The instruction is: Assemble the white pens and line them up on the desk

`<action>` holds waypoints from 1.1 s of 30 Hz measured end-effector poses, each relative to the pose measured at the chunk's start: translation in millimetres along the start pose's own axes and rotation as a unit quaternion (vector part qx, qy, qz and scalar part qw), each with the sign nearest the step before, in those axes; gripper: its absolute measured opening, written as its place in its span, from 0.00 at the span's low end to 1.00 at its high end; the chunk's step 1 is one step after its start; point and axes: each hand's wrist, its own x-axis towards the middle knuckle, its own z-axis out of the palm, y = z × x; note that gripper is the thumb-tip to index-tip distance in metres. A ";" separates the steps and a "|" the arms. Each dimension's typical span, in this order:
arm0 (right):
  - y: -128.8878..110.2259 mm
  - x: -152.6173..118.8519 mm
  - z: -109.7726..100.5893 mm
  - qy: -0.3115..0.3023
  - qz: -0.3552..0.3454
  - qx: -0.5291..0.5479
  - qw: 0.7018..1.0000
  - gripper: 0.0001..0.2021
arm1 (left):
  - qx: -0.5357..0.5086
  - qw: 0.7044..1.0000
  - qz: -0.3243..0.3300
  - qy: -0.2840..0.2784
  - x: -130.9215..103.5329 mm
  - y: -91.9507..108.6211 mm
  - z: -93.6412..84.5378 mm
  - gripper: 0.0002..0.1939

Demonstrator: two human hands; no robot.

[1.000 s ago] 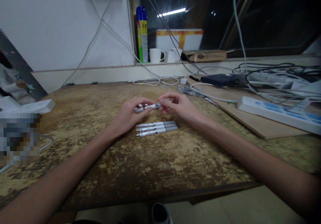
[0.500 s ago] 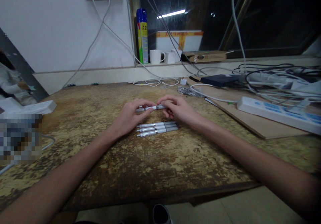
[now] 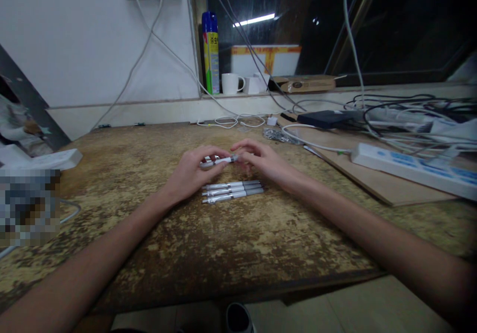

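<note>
My left hand [image 3: 194, 170] pinches a white pen [image 3: 220, 161] between thumb and fingers, level above the tabletop. At the pen's right end is my right hand [image 3: 261, 163], its thumb and curled fingers closed about the grip end. Motion blurs the lower fingers of that hand, and they hide the pen's tip. Just below both hands, several white pens [image 3: 231, 192] with grey grips lie side by side on the worn wooden table [image 3: 238, 238], their grips pointing right.
A power strip [image 3: 410, 169] and tangled cables rest on a board [image 3: 365, 174] at right. Behind stand a spray can [image 3: 210, 57] and a white mug [image 3: 231, 83] on the sill. Another white power strip [image 3: 59, 160] is at left. A clear bag [image 3: 278, 134] lies beyond my right hand.
The fingers of my right hand have shifted around the pen's grip end, with the index finger lifted slightly. My left hand keeps its hold, and the row of pens is unchanged.
</note>
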 end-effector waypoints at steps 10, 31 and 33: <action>6.4 2.3 -0.5 -0.002 -0.006 -0.007 1.000 0.06 | 0.005 1.000 0.015 -0.001 -0.7 0.3 0.9 0.10; 5.4 2.1 -3.0 -0.009 -0.031 -0.018 0.999 0.07 | -0.004 1.000 -0.008 -0.007 1.1 2.7 -0.7 0.12; 4.9 1.6 -2.7 -0.018 -0.025 -0.016 0.999 0.07 | -0.005 1.000 -0.006 -0.010 1.3 3.9 -1.0 0.11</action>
